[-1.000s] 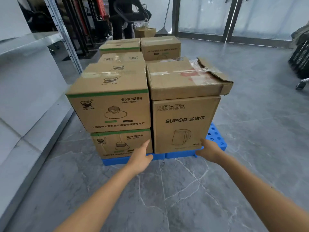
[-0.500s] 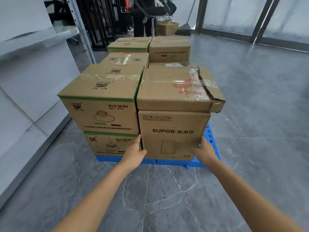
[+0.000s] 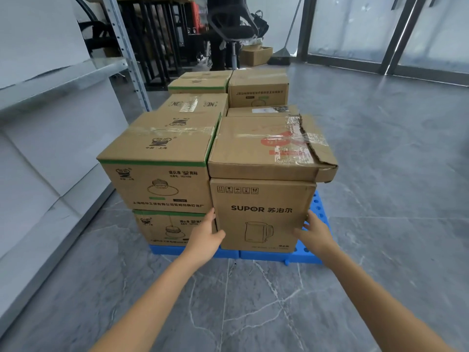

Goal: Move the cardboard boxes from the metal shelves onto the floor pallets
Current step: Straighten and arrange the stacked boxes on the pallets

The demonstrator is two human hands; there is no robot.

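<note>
A SUPOR kettle box [image 3: 261,212] stands on the blue floor pallet [image 3: 279,256], at its front right. A flatter taped box [image 3: 258,148] with a torn corner lies on top of it. My left hand [image 3: 205,235] presses the kettle box's left side, fingers slipped between it and the lower lamp box [image 3: 162,227], thumb on the front face. My right hand [image 3: 314,235] lies flat against its right side. An upper lamp box [image 3: 160,184] with a green stripe is stacked at the left, and several more cartons fill the pallet behind.
The metal shelf [image 3: 58,77] with its perforated upright [image 3: 127,52] runs along the left, lined with white sheets. Behind the pallet are black frames, an office chair [image 3: 233,29], a small carton [image 3: 255,55] and a broom [image 3: 280,57]. Grey marbled floor lies to the right.
Both hands have risen from the kettle box's bottom corners at the pallet edge to the middle of its two sides. My view has moved up and closer.
</note>
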